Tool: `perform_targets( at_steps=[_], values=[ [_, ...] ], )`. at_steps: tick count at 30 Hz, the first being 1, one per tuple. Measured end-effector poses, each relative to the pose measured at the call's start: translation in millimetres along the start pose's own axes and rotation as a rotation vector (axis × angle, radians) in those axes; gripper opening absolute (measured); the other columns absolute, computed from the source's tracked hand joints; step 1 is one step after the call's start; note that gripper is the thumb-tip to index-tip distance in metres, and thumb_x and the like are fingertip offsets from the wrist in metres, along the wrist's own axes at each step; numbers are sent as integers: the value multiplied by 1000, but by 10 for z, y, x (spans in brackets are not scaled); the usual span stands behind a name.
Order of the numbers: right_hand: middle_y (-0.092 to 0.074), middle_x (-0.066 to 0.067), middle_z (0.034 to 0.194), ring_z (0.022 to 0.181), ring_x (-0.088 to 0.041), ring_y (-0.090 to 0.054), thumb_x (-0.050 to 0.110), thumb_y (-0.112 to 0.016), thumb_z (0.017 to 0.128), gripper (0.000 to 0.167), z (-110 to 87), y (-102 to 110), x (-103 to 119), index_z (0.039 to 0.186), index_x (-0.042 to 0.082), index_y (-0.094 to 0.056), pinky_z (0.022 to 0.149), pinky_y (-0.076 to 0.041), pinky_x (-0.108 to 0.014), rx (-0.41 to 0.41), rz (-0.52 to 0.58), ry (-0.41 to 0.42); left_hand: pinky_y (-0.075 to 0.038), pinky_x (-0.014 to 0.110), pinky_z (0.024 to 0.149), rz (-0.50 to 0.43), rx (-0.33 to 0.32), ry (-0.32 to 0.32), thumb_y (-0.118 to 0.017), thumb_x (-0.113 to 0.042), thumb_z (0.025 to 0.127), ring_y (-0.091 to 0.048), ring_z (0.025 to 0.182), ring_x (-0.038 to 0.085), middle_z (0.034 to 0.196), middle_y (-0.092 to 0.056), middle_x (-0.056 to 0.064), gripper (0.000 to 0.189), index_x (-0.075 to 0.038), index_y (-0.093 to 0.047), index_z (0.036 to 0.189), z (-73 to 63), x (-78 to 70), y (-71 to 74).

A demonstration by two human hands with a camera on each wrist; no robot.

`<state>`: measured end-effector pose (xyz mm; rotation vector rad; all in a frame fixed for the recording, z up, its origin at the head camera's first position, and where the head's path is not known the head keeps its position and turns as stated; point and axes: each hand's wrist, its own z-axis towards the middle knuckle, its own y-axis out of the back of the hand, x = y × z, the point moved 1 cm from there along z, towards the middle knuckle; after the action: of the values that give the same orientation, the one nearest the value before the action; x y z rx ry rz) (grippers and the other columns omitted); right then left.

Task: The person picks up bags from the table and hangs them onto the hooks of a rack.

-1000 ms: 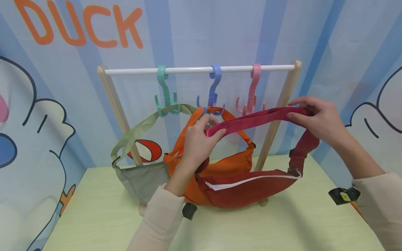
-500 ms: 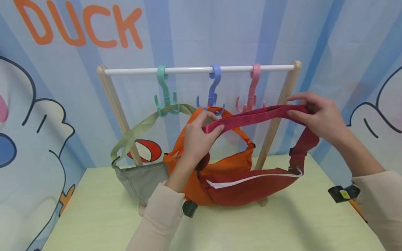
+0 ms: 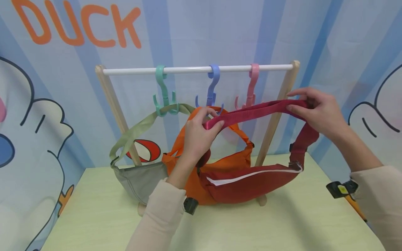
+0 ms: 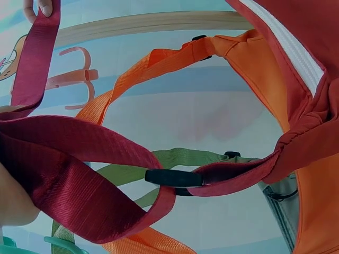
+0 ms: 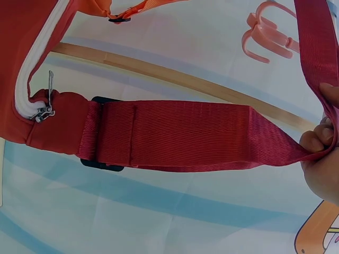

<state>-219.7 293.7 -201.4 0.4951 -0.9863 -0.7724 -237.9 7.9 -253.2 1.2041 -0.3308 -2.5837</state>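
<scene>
A dark red bag with a white zipper hangs from its strap, which both hands hold up. My left hand pinches the strap's left part between thumb and fingers. At the right end, my right hand grips the same strap, with the index finger extended above it. In the left wrist view a black buckle sits on the looped strap; the right wrist view shows a metal zipper pull at the bag's end. Behind the strap is a pink hook, partly hidden.
A white rail on wooden posts carries a green hook, a blue hook and the pink one. A grey-green bag hangs on the green hook, an orange bag on the blue. Below is a pale yellow tabletop.
Both hands have lifted the red bag and strap slightly. The strap now covers more of the pink hook's lower prongs. The grip of both hands stays the same.
</scene>
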Motion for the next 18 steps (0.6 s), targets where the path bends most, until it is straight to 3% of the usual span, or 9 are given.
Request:
perform_targets(
  at_steps=[18],
  values=[
    [-55,-7,88,74,-12,-52,27,-63,87,38,114,22,34,122,12,-56,59,-42,-17,-25,13,-9,-48,27,51,18,-40,33,-65,-14,84,-55,58,19,76,-62,10,18,-5,-57,98,113,-104,-10]
  ],
)
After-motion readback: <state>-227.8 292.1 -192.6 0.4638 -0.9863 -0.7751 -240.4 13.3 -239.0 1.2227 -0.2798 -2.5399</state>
